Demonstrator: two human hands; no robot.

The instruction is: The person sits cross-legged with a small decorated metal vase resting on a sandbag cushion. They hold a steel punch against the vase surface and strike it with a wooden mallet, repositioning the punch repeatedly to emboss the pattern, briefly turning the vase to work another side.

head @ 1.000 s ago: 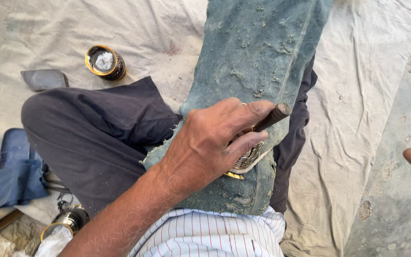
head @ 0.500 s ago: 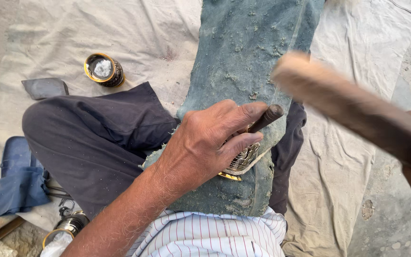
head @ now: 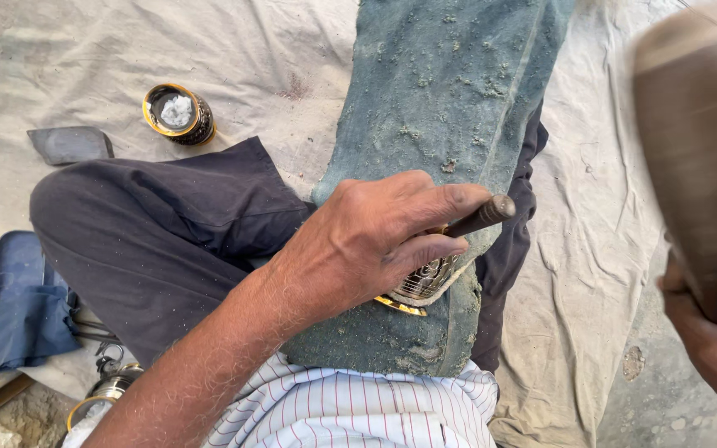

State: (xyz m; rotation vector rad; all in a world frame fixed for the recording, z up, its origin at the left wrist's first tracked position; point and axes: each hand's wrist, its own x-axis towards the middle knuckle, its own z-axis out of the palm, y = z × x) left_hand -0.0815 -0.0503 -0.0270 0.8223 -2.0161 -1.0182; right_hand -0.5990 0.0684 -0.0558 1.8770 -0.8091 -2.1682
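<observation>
On the green cloth-covered block [head: 450, 91] across the lap, the left hand [head: 375, 241] is clamping one dark punch [head: 481, 217] against one engraved metal piece [head: 426, 280]. The right hand [head: 690, 311] is gripping one blurred wooden mallet [head: 695, 158]. One open tin [head: 178, 114] is sitting on the sheet [head: 85, 66].

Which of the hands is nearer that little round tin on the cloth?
Left. The left hand grips a tool on the lap, right of the tin; the right hand is at the far right edge.

Wooden mallet [head: 695, 158] motion-blurred; right hand [head: 690, 307] half-hidden.
</observation>
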